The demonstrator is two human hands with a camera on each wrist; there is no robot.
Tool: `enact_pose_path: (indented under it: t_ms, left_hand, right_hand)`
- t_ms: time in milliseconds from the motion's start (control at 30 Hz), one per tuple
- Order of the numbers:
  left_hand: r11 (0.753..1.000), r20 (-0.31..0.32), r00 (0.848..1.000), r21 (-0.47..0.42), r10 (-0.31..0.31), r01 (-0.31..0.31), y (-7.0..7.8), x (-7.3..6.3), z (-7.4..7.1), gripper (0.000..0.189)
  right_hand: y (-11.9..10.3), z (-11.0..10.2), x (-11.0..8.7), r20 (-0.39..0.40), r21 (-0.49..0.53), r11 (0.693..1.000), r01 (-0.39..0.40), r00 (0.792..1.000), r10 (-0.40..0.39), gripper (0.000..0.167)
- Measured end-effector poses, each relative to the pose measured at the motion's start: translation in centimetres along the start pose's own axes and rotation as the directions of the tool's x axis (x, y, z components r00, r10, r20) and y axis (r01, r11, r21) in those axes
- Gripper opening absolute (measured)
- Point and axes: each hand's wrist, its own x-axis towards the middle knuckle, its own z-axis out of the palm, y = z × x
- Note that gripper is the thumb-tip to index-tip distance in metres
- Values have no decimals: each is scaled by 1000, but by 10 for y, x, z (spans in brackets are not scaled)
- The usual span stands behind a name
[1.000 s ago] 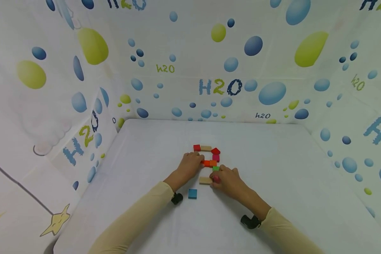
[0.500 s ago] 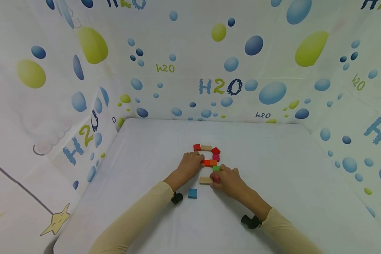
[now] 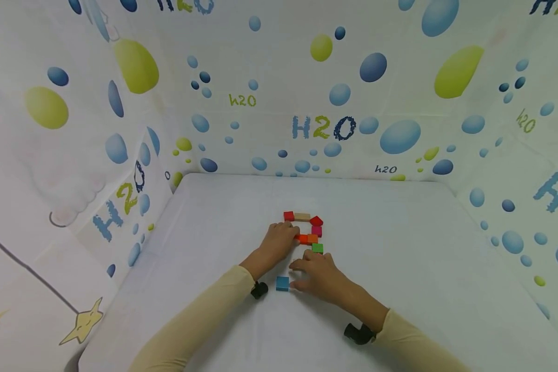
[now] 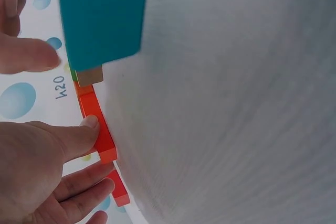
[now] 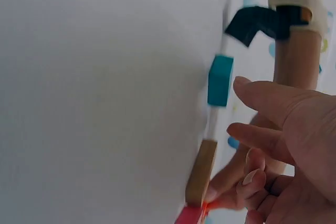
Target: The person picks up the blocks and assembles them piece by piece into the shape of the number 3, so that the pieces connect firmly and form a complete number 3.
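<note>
My left hand pinches the left end of an orange-red block, thumb on the near side and fingers beyond. An orange block continues that row, and a green block sits just below it. My right hand holds nothing; its thumb and index finger are spread beside a blue block. In the right wrist view, a natural wood block lies end to end with a crimson block. In the head view the right hand covers both.
Farther back on the white table stand a red block, a wood block, a red pointed block and a crimson block. A printed curtain rises along the back and sides.
My right hand has let go of the crimson block beside the lower wood block. It has moved left and nearer, spreading its fingers by the blue block. The left hand stays put.
</note>
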Motion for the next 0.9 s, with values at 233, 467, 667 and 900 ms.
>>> enact_pose_path:
  t_ms: [233,467,667,900]
  left_hand:
    - [1000,35,999,10,-6,5,1,0,0,22]
    - [997,30,1000,78,-10,8,-2,4,3,21]
    - [998,35,999,58,-12,9,-2,4,2,22]
    - [999,45,999,39,-22,20,-1,5,2,21]
  right_hand:
    - [-14,8,3,-2,-59,996,65,998,-65,38]
    - [-15,6,8,-48,-61,995,82,995,-85,35]
    - [-9,9,16,-65,-56,997,49,996,-52,36]
    - [-7,11,25,-73,3,1000,-17,997,18,36]
